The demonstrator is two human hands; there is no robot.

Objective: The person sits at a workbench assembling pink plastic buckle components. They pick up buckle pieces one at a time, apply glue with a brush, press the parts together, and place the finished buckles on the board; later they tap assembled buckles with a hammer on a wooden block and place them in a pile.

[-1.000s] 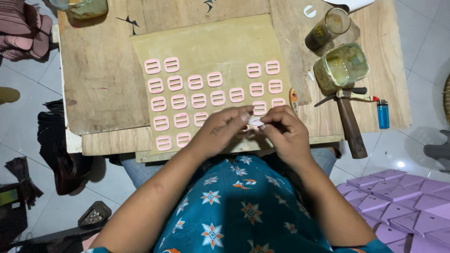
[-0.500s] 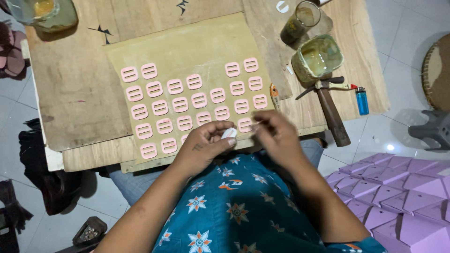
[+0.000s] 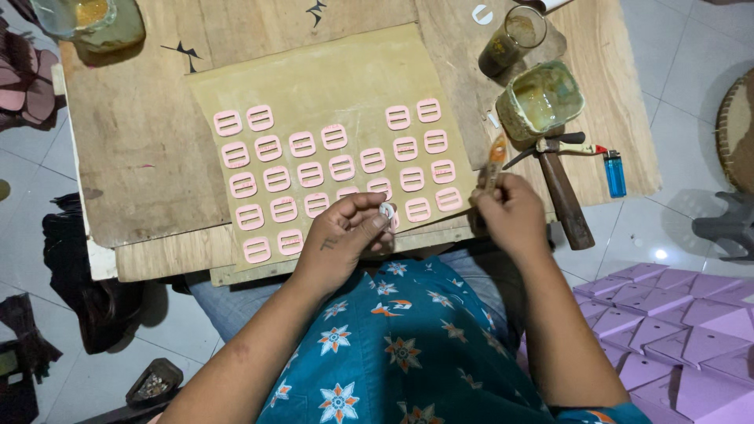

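**Over the wooden board: small white piece pinched, brush held**

Across the lap, a wooden board (image 3: 141, 157) as landmark, scuffed and brown. Centred on the board, a tan sheet (image 3: 330, 71) carrying rows of pink slotted buckles (image 3: 310, 174), flat and evenly spaced, one gap in the upper row. At the board's right end, a glue-crusted pot (image 3: 542, 98) of yellowish liquid, with a narrower glass jar (image 3: 514, 39) just beyond it. Just below the pot, a hammer (image 3: 561, 192), wooden handle reaching past the board's near edge. Right of the hammer, still on the board, a small blue lighter (image 3: 615, 173). At the board's far-left corner, another glass container (image 3: 90, 23) with amber contents. Off the board to the lower right, a stack of purple folded boxes (image 3: 667, 322) on the floor.

At the board's near edge, left hand (image 3: 342, 239) raised over the lowest buckle row, hiding part of it, thumb and forefinger closed on a small white piece (image 3: 387, 210), roughly ring-shaped and paler than the buckles. Remaining fingers curled under.

Right hand (image 3: 510, 216) at the board's near-right edge, fingers wrapped tight around a small brush (image 3: 493, 161), orange-stained tip pointing up toward the pot, wrist bent inward.
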